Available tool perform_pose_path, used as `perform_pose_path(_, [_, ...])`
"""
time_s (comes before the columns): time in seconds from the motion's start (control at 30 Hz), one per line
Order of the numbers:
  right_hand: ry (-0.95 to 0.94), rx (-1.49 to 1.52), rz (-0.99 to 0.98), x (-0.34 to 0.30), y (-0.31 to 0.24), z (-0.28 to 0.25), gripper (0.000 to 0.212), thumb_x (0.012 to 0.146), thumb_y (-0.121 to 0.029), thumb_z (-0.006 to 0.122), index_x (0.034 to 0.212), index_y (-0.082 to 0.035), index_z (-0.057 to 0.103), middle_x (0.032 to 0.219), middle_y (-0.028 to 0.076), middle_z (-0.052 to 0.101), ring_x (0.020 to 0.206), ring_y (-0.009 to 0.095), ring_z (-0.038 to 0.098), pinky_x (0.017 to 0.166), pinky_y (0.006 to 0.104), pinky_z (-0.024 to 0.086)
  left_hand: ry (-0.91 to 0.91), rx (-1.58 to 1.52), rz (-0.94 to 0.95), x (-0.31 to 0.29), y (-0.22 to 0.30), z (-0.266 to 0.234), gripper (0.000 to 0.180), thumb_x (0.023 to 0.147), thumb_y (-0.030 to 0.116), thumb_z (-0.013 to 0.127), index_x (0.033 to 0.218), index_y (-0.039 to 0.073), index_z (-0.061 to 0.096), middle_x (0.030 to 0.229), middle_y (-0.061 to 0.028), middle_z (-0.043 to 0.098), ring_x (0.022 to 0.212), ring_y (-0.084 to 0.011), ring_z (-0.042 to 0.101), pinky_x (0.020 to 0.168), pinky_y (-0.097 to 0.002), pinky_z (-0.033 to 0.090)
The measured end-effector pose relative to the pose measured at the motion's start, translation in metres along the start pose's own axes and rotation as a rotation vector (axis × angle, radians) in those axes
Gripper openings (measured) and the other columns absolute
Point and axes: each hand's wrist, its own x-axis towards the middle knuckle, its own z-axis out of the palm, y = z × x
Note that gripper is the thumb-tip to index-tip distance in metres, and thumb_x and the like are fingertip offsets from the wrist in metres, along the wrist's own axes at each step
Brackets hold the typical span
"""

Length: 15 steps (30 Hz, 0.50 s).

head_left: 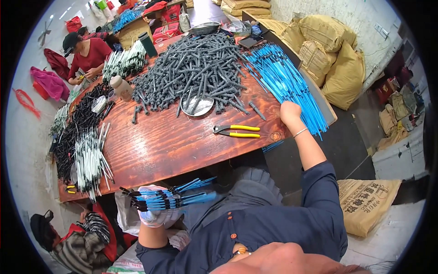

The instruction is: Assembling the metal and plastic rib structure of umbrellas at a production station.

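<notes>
My left hand [157, 212], in a pale knitted glove, is closed around a bundle of thin blue rods [194, 198] with black ends, held below the table's front edge. My bare right hand [290, 112] is a fist at the near left side of a large pile of blue rods [285, 77] on the table's right end. What its fingers grip, if anything, is hidden. Pincer pliers [237, 131] with yellow handles lie on the wooden table [182, 146] left of this hand. Behind them is a heap of dark grey ribbed plugs [196, 59].
A metal bowl [197, 106] sits among the plugs. Bundles of white rods [91, 157] and black pieces [89, 107] cover the left end. A bottle [121, 87] stands near the plugs. Other people [91, 57] sit at left. Yellow sacks [340, 68] are stacked at right.
</notes>
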Motion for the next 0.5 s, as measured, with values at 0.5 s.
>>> perform_pose_path(0.5, [0.152, 0.350, -0.080, 0.076, -0.033, -0.038, 0.017, 0.076, -0.020, 0.057, 0.080, -0.006, 0.064, 0.087, 0.017, 0.065, 0.079, 0.035, 0.062, 0.070, 0.0452, 0.050, 0.169, -0.080, -0.412, -0.036, 0.012, -0.023, 0.022, 0.082, 0.015, 0.059, 0.094, -0.001, 0.049, 0.072, -0.0045, 0.045, 0.066, -0.0155, 0.043, 0.056, -0.0314, 0.046])
